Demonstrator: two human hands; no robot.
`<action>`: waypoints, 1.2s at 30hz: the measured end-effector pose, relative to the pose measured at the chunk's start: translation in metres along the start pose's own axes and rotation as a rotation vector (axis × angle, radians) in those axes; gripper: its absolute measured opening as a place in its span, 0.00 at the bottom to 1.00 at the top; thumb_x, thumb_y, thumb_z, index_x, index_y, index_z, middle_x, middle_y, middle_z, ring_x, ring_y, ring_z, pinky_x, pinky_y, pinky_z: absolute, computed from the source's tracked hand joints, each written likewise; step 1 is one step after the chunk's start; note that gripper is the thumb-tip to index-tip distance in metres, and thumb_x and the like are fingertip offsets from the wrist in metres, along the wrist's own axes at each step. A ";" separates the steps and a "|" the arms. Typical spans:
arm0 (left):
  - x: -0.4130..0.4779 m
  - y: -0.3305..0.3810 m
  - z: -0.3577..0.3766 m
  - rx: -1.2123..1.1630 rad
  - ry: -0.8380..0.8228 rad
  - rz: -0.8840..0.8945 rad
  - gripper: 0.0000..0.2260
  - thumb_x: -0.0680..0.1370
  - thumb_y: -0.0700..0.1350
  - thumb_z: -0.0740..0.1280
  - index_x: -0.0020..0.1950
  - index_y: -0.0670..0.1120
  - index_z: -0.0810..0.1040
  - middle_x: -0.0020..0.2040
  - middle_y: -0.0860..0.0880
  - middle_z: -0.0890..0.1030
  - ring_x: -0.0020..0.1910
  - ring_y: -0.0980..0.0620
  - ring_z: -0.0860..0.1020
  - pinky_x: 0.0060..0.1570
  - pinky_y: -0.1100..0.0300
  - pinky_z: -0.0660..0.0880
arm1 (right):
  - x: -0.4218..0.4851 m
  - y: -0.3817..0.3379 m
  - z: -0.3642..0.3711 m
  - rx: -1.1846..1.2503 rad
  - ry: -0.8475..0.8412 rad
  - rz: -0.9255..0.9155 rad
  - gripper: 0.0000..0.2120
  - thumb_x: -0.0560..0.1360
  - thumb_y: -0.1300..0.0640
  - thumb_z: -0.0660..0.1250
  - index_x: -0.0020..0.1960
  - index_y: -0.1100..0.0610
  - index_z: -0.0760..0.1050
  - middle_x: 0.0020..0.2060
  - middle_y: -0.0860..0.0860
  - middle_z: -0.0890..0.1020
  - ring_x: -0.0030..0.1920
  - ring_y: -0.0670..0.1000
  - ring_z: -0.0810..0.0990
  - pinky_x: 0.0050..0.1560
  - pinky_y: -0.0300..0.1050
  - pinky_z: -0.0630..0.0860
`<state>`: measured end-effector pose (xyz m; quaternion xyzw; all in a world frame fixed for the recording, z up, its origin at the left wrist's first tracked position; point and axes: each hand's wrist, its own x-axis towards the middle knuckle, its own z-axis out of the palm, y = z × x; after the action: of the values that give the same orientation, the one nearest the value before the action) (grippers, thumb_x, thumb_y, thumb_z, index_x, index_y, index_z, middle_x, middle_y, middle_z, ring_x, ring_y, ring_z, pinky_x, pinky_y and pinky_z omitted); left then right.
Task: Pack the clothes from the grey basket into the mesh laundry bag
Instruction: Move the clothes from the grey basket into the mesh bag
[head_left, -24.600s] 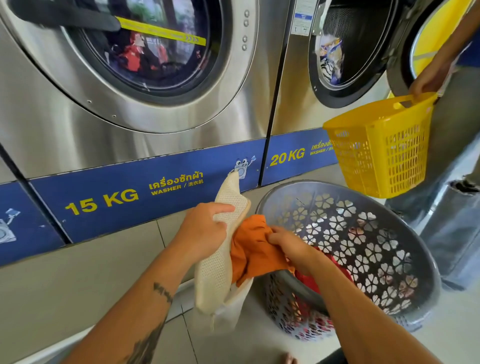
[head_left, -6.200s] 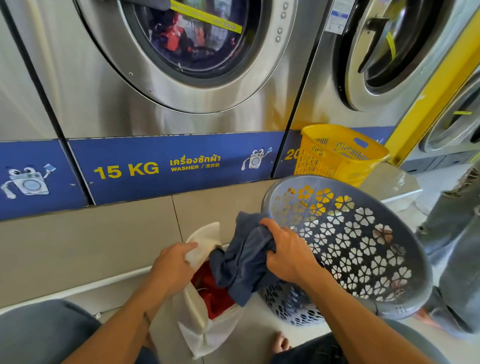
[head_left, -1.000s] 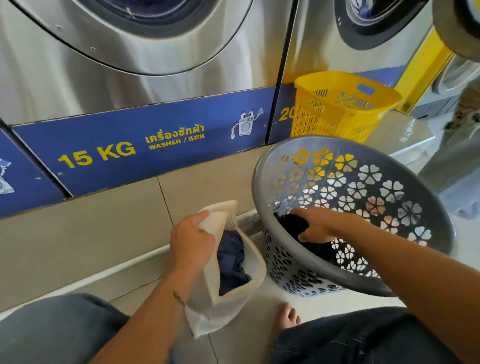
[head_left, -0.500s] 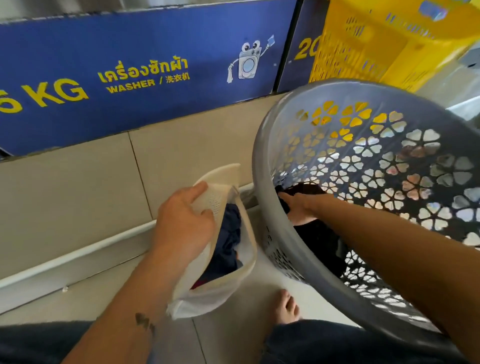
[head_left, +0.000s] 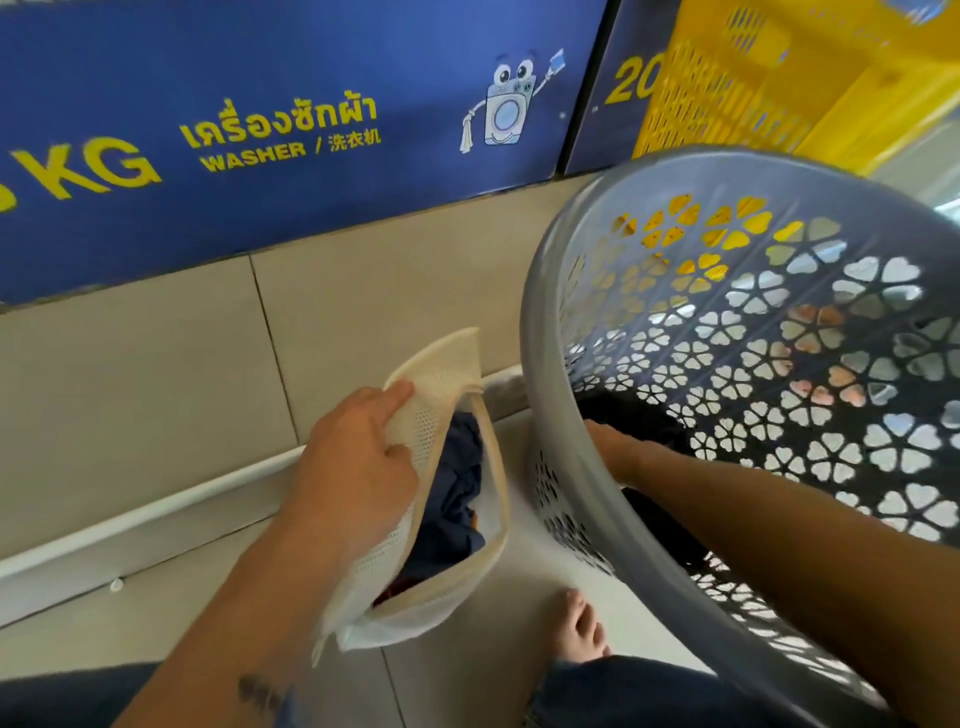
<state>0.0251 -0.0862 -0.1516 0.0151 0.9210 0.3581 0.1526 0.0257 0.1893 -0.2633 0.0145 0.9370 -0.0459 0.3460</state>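
My left hand (head_left: 358, 467) grips the rim of the cream mesh laundry bag (head_left: 441, 374) and holds its mouth wide. Dark blue clothes (head_left: 452, 499) and a bit of red cloth lie inside the bag. To the right stands the grey basket (head_left: 550, 322) with flower-shaped holes, tilted towards me. My right hand (head_left: 618, 452) reaches down inside it and lies on a black garment (head_left: 654, 421) at the bottom. The basket's rim hides its fingers, so the grip cannot be made out.
A blue washer panel (head_left: 291, 130) and a beige tiled plinth (head_left: 156, 374) rise close behind the bag. A yellow basket (head_left: 779, 88) stands on the plinth behind the grey one. My bare foot (head_left: 576, 629) rests on the floor tiles between bag and basket.
The view has dropped and closed in on the bag and basket. My right hand has stayed down in the basket on the black garment. My left hand keeps its hold on the bag.
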 end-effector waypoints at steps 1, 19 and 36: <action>-0.001 -0.001 -0.003 0.003 0.005 0.007 0.26 0.78 0.35 0.64 0.73 0.55 0.71 0.67 0.55 0.72 0.57 0.55 0.70 0.55 0.65 0.64 | -0.006 -0.001 -0.009 0.050 -0.018 -0.007 0.18 0.73 0.59 0.69 0.62 0.61 0.76 0.59 0.61 0.80 0.60 0.63 0.79 0.51 0.48 0.75; -0.097 -0.010 -0.061 0.029 -0.008 -0.025 0.26 0.75 0.33 0.61 0.72 0.51 0.72 0.68 0.44 0.74 0.59 0.42 0.77 0.58 0.51 0.76 | -0.249 -0.061 -0.136 0.421 0.837 -0.202 0.17 0.60 0.58 0.64 0.48 0.57 0.78 0.40 0.52 0.84 0.43 0.54 0.81 0.41 0.50 0.78; -0.129 -0.046 -0.094 -0.303 0.001 -0.125 0.21 0.75 0.37 0.66 0.67 0.48 0.78 0.61 0.46 0.81 0.58 0.47 0.79 0.62 0.52 0.76 | -0.242 -0.216 -0.060 -0.401 0.907 -0.400 0.29 0.54 0.54 0.78 0.53 0.50 0.72 0.46 0.53 0.73 0.42 0.56 0.73 0.31 0.44 0.60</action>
<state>0.1246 -0.1999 -0.0822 -0.0655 0.8556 0.4830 0.1744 0.1576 -0.0185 -0.0442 -0.2124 0.9673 0.0801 -0.1133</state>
